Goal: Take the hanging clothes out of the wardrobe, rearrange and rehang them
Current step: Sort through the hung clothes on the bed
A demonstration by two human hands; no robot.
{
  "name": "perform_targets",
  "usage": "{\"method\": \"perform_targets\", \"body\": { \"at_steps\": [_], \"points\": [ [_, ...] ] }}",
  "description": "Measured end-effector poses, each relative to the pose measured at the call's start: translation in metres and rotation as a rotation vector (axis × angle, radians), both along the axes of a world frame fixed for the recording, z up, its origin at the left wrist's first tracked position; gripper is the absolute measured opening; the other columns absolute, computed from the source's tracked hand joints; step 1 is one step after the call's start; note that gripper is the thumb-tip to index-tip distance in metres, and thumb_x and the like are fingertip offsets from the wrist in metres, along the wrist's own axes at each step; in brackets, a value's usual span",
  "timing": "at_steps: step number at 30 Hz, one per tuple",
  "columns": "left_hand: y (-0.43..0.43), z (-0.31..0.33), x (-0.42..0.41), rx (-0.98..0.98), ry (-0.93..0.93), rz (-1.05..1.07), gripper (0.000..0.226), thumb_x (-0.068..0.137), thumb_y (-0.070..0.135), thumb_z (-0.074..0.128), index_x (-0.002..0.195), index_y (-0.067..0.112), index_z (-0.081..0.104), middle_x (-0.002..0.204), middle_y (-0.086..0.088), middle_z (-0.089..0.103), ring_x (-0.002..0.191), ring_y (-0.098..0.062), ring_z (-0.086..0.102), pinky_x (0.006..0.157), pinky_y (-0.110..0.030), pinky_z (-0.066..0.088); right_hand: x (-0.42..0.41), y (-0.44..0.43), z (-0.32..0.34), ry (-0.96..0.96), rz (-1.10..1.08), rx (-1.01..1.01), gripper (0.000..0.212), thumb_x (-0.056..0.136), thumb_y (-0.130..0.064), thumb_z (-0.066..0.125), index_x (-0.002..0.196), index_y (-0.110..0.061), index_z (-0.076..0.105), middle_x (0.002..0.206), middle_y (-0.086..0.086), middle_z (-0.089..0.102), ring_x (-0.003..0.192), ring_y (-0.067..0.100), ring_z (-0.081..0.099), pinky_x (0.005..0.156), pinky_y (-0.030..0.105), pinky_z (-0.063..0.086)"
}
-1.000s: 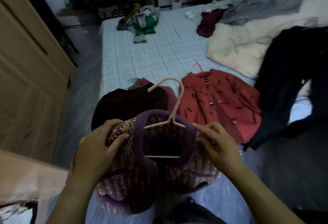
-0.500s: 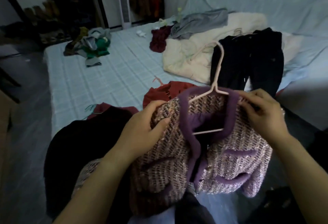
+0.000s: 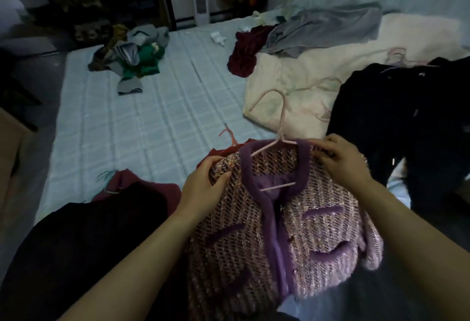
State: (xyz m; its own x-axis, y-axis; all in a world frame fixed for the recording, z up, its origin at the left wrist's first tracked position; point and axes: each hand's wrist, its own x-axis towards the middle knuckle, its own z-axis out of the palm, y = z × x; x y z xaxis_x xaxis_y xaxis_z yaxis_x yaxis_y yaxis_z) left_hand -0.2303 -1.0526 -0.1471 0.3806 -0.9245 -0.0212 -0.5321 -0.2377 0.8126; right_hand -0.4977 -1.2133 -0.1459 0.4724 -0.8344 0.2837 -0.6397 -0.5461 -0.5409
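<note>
Currently we hold the tweed jacket point(image 3: 279, 231) by its two shoulders, in front of us over the near edge of the bed point(image 3: 142, 106). Our left hand point(image 3: 203, 190) is closed on the left shoulder, thumb on top of the fabric. Our right hand point(image 3: 340, 157) is pinched shut on the right shoulder, just beside the purple collar. The pink hanger point(image 3: 277, 140) is already inside the neckline; its hook stands upward and its lower bar shows across the open collar.

The step in hand appears to be seating the jacket squarely on the hanger. To do it well:

1. Keep both grips on the shoulder seams, not on the collar trim, so the knit does not stretch.
2. Draw each shoulder outward until the hanger arm ends sit under the seam. The arm ends are hidden by fabric, so we check this by feel.
3. Level the two shoulders and keep the hook centred in the neckline.
4. Confirm the front edges meet; the placket looks slightly open at the top.
5. Shift one hand to the hook only when the garment hangs evenly, or the loose side may slip off.

Other garments lie near: a red jacket point(image 3: 223, 150) directly behind, a black garment point(image 3: 396, 122) on the right and a dark garment point(image 3: 89, 231) on the left. We keep the jacket's hem off them.
</note>
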Motion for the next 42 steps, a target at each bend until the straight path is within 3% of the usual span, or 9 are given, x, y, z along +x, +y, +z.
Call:
{"method": "perform_targets", "body": {
  "at_steps": [3, 7, 10, 16, 25, 29, 36, 39, 42],
  "points": [
    [-0.053, -0.021, 0.015, 0.097, -0.109, 0.007, 0.028, 0.092, 0.035, 0.056, 0.117, 0.024, 0.053, 0.108, 0.004, 0.064, 0.096, -0.015, 0.059, 0.077, -0.028, 0.042, 0.028, -0.057, -0.029, 0.101, 0.015, 0.057, 0.030, 0.086, -0.016, 0.065, 0.115, -0.025, 0.066, 0.089, 0.003, 0.053, 0.082, 0.026, 0.057, 0.074, 0.038, 0.048],
    [-0.089, -0.065, 0.041, 0.308, -0.276, -0.024, 0.045, 0.094, 0.041, 0.046, 0.133, 0.020, 0.044, 0.128, -0.004, 0.055, 0.117, -0.024, 0.051, 0.093, -0.040, 0.044, 0.066, -0.096, -0.066, 0.278, 0.052, 0.097, 0.029, 0.085, -0.022, 0.065, 0.114, -0.020, 0.065, 0.099, 0.011, 0.057, 0.091, 0.032, 0.057, 0.075, 0.040, 0.049],
    [-0.087, -0.088, 0.052, 0.396, -0.269, -0.049, 0.053, 0.094, 0.043, 0.046, 0.142, 0.022, 0.036, 0.138, -0.006, 0.048, 0.127, -0.025, 0.043, 0.101, -0.043, 0.040, 0.090, -0.097, -0.090, 0.378, 0.098, 0.196, 0.040, 0.085, -0.025, 0.065, 0.123, -0.015, 0.059, 0.112, 0.015, 0.055, 0.101, 0.036, 0.055, 0.082, 0.042, 0.048],
    [-0.032, -0.106, 0.079, 0.449, -0.175, -0.035, 0.062, 0.083, 0.061, 0.029, 0.138, 0.035, 0.039, 0.130, 0.001, 0.055, 0.117, -0.021, 0.052, 0.094, -0.040, 0.045, 0.149, -0.043, -0.112, 0.375, 0.347, 0.254, 0.048, 0.085, -0.029, 0.065, 0.128, -0.010, 0.054, 0.124, 0.013, 0.055, 0.111, 0.034, 0.054, 0.090, 0.038, 0.043],
    [0.096, -0.116, 0.151, 0.554, -0.196, 0.203, 0.051, 0.095, 0.044, 0.045, 0.141, 0.022, 0.038, 0.141, -0.001, 0.044, 0.126, -0.019, 0.044, 0.101, -0.037, 0.039, 0.288, 0.060, -0.127, 0.385, 0.636, 0.314, 0.054, 0.088, -0.043, 0.047, 0.129, -0.008, 0.053, 0.125, 0.015, 0.055, 0.113, 0.035, 0.052, 0.096, 0.040, 0.042],
    [0.143, -0.130, 0.214, 0.584, -0.180, 0.233, 0.049, 0.095, 0.043, 0.045, 0.139, 0.022, 0.041, 0.138, 0.000, 0.046, 0.124, -0.019, 0.046, 0.099, -0.039, 0.043, 0.349, 0.102, -0.145, 0.425, 0.685, 0.339, 0.051, 0.093, -0.040, 0.052, 0.134, -0.012, 0.048, 0.131, 0.011, 0.051, 0.116, 0.029, 0.050, 0.096, 0.036, 0.040],
    [0.190, -0.169, 0.344, 0.633, -0.243, 0.122, 0.046, 0.094, 0.040, 0.048, 0.135, 0.019, 0.045, 0.134, -0.004, 0.050, 0.120, -0.023, 0.049, 0.096, -0.041, 0.044, 0.419, 0.168, -0.196, 0.548, 0.734, 0.471, 0.056, 0.091, -0.050, 0.048, 0.138, -0.021, 0.041, 0.138, 0.003, 0.044, 0.122, 0.023, 0.045, 0.098, 0.036, 0.043],
    [0.199, -0.190, 0.361, 0.679, -0.243, 0.002, 0.045, 0.095, 0.041, 0.046, 0.134, 0.021, 0.046, 0.133, -0.003, 0.050, 0.117, -0.022, 0.050, 0.093, -0.040, 0.046, 0.406, 0.199, -0.220, 0.616, 0.702, 0.532, 0.054, 0.091, -0.053, 0.047, 0.135, -0.022, 0.047, 0.132, 0.002, 0.051, 0.117, 0.022, 0.050, 0.096, 0.037, 0.044],
    [0.211, -0.201, 0.338, 0.679, -0.102, -0.103, 0.043, 0.095, 0.042, 0.045, 0.133, 0.023, 0.047, 0.134, 0.000, 0.050, 0.119, -0.017, 0.049, 0.096, -0.038, 0.045, 0.383, 0.215, -0.223, 0.604, 0.619, 0.528, 0.056, 0.088, -0.057, 0.041, 0.120, -0.016, 0.061, 0.113, 0.005, 0.064, 0.101, 0.027, 0.060, 0.089, 0.036, 0.047]
  ]
}}
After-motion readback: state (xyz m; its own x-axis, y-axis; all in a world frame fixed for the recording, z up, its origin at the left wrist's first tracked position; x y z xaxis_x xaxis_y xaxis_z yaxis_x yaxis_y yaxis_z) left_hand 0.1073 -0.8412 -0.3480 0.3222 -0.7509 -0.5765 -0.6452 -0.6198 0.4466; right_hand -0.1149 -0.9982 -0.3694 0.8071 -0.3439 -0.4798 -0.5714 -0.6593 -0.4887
